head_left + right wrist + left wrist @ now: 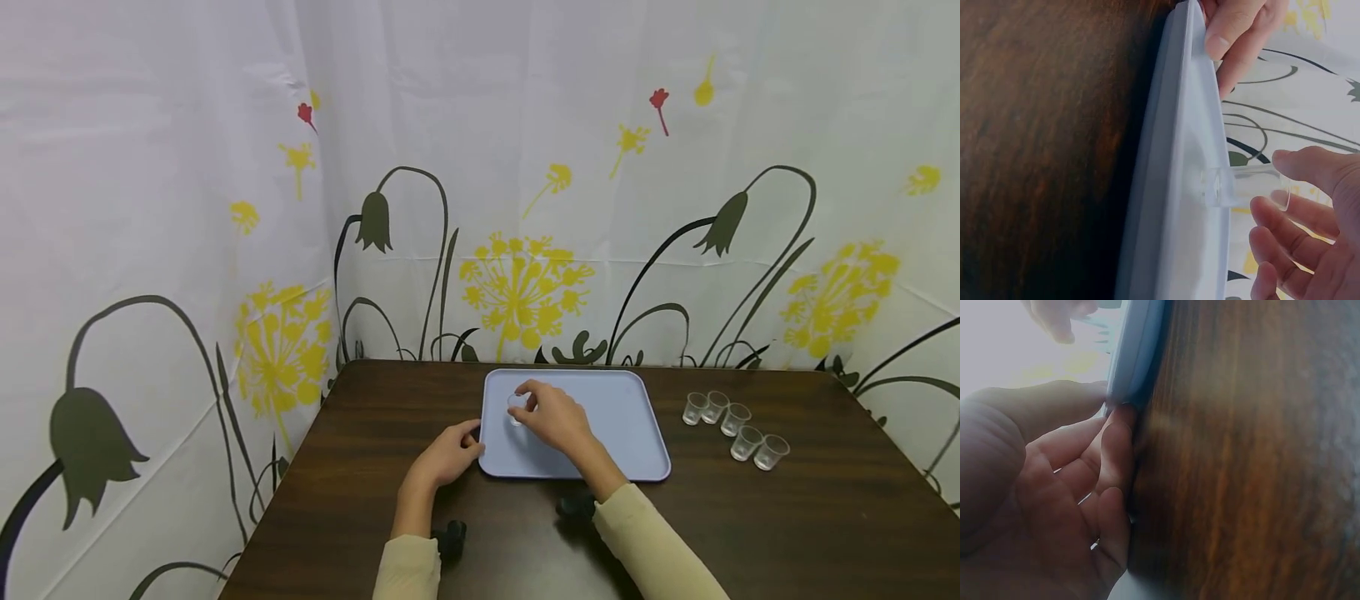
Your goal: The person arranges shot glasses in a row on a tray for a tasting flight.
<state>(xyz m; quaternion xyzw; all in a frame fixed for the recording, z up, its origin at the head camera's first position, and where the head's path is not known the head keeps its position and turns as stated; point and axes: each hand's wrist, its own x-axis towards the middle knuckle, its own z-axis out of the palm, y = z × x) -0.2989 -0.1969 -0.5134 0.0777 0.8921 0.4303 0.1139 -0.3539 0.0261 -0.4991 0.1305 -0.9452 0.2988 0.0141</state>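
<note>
A light blue tray (611, 425) lies on the dark wooden table. At its left rim is my left hand (447, 454); in the left wrist view the thumb and fingertips pinch the tray's edge (1132, 356). Over the tray's left part, my right hand (555, 414) pinches a small clear shot glass (1244, 186) near its rim, between thumb and fingers. That glass is upright, its base at the tray's surface; whether it bears on the tray I cannot tell. In the head view the fingers partly cover the glass (516, 410).
Right of the tray, several clear shot glasses (736, 419) stand in a slanting row on the table (832, 508). Behind the table hangs a white curtain (480, 108) with printed flowers. Black wrist cameras (450, 540) sit under both wrists.
</note>
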